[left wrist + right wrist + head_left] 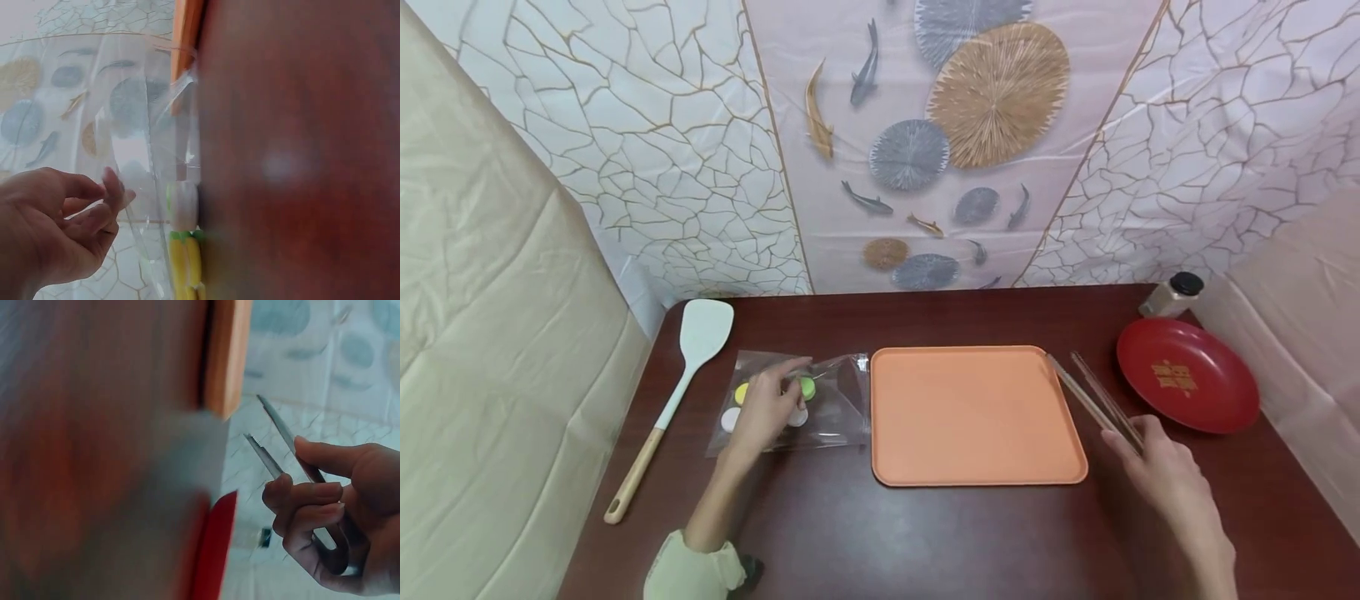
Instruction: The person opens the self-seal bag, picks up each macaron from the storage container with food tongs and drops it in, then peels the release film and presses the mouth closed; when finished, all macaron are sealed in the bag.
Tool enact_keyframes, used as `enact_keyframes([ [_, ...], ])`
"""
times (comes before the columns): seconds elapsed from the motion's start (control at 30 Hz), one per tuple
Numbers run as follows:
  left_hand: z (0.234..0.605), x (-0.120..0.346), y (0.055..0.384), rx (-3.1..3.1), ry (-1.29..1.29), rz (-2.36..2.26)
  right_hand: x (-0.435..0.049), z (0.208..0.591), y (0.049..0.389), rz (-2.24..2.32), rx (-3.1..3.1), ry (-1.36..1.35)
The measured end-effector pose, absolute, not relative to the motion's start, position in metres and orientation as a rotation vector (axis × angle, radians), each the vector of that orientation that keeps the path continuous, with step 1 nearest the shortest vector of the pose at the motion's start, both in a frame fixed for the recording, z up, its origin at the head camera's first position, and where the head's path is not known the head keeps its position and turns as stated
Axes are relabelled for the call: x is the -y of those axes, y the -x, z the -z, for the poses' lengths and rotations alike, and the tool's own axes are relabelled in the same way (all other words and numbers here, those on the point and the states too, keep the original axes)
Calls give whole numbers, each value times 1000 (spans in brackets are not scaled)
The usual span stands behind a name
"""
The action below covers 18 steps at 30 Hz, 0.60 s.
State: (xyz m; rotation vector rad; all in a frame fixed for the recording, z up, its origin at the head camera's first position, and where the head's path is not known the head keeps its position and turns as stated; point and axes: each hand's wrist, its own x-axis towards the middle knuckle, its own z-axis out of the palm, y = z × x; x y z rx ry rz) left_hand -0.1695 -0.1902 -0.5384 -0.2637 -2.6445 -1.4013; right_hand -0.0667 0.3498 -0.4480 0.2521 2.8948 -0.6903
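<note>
In the head view my left hand (769, 404) is over a clear plastic bag (835, 417) lying at the left of the tray. The left wrist view shows the bag's film (140, 156) raised off the table, with thumb and fingers pinching at it. Round macaron-like pieces in yellow (742, 393), green (807, 387) and white (730, 419) lie inside, partly covered by the hand. My right hand (1172, 471) grips metal tongs (1093, 400), their tips spread apart and holding nothing, near the tray's right edge. Serrated ends show on the tongs in the right wrist view.
An orange tray (977, 417) sits mid-table, its left edge against the bag. To the right are a red plate (1217, 375) with gold print and a black-lidded jar (1168, 297). A white spatula (703, 329) with a wooden handle lies far left. Patterned cloth rises behind.
</note>
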Motion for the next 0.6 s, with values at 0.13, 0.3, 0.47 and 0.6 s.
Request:
enact_keyframes([
  [0.13, 506, 178, 167, 2641, 309, 1369, -364, 458, 65, 705, -2879, -256],
  [0.3, 475, 155, 168, 2768, 241, 1186, -368, 464, 69, 697, -2783, -282],
  [0.47, 478, 149, 181, 2836, 257, 1136, -368, 466, 76, 568, -2711, -286],
  [0.6, 480, 149, 188, 2873, 280, 1127, -371, 471, 82, 438, -2712, -227],
])
